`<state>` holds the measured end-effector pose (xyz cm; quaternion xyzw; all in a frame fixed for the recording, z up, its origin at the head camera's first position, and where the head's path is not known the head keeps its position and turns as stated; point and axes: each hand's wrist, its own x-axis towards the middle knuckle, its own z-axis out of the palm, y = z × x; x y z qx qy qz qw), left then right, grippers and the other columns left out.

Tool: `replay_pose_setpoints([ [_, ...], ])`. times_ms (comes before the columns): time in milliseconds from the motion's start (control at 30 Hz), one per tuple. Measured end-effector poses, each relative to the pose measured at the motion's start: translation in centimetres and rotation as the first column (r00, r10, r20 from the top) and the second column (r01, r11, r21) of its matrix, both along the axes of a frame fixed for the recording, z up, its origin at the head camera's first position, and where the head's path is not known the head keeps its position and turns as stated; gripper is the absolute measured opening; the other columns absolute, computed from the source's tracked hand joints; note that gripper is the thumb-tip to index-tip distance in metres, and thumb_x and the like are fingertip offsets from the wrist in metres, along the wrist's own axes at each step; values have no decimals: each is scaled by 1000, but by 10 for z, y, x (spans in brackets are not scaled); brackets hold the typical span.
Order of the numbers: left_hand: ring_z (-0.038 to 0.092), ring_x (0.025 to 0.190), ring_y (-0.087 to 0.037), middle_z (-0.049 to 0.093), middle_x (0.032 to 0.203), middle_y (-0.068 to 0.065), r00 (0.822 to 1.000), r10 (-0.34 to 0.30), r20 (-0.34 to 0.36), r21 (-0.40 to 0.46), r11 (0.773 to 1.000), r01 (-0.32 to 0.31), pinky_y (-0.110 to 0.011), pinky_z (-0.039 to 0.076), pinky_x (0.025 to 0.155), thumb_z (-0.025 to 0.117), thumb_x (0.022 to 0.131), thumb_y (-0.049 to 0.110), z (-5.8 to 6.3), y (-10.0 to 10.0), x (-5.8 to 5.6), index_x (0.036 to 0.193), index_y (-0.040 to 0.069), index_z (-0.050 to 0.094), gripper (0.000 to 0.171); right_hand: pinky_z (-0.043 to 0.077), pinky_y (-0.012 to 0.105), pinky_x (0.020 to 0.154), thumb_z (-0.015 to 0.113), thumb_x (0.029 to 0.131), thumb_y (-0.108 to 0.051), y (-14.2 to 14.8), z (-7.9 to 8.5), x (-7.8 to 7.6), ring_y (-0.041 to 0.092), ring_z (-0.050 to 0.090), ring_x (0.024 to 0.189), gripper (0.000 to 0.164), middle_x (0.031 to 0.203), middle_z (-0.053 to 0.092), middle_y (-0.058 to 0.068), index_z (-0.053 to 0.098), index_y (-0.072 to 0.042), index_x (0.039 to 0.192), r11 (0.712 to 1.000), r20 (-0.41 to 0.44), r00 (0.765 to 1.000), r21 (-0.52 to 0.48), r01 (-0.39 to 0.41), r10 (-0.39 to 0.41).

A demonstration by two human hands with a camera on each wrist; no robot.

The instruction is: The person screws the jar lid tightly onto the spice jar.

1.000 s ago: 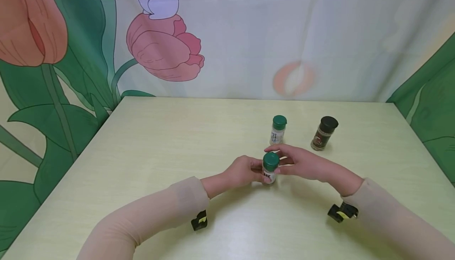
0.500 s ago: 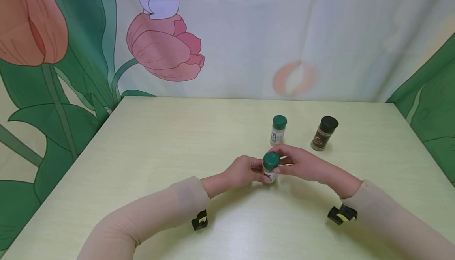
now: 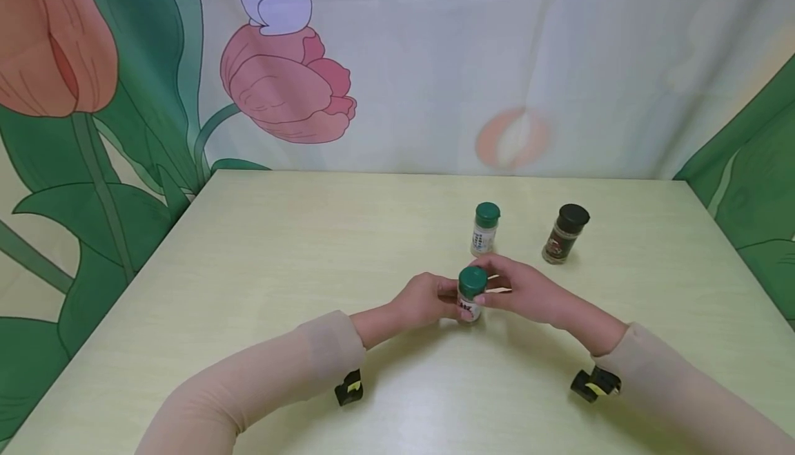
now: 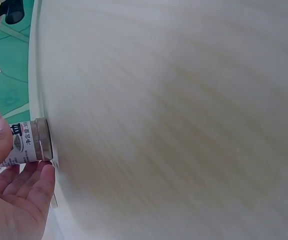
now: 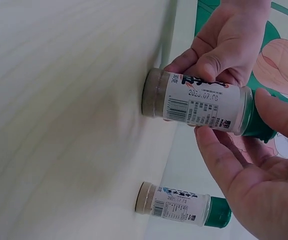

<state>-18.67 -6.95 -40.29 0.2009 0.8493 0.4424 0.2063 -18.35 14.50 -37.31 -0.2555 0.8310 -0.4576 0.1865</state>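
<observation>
A spice jar (image 3: 473,281) with a green cap and a white label stands upright at the middle right of the table. My left hand (image 3: 424,300) grips its lower body between thumb and fingers; the left wrist view shows the jar's (image 4: 26,142) base close against the tabletop. From the other side, my right hand (image 3: 524,291) holds the upper part, its thumb on the green cap in the right wrist view, where the jar's (image 5: 199,102) barcode label faces the camera. Some right fingers are hidden behind the jar.
Just behind the hands stands a second green-capped spice jar (image 3: 485,228). Farther right is a black-capped jar (image 3: 565,234) with a dark label. The pale table (image 3: 298,234) ends at a printed curtain (image 3: 422,61) at the back.
The right hand's index finger has drawn in to the cap, and the right wrist has dropped slightly. The left hand and the jar stay in place.
</observation>
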Motion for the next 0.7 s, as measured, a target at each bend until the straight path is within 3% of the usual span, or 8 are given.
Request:
replay_pose_setpoints([
  [200,71,121,-24,77,120,-12,1000,-16,-5,1,1000,16,-32,54,105,78,91,16,-1,0,-1,126,4,72,37,52,53,109,70,98,-19,8,2,-2,48,55,135,61,148,52,28,44,6,146,999,26,1000,51,1,-2],
  [433,71,119,-24,76,121,-12,1000,-2,-10,-13,1000,2,-29,55,102,79,90,16,0,-2,-4,127,5,72,40,55,50,106,69,99,-23,23,3,-4,40,62,129,48,137,64,24,56,3,137,986,38,999,167,-24,17],
  [700,71,118,-24,77,120,-12,999,38,-15,-36,999,-38,-31,55,103,80,89,16,1,-6,-7,127,7,72,40,57,46,101,68,99,-24,31,-2,1,33,69,119,41,129,68,21,60,3,130,984,94,993,160,-82,67],
])
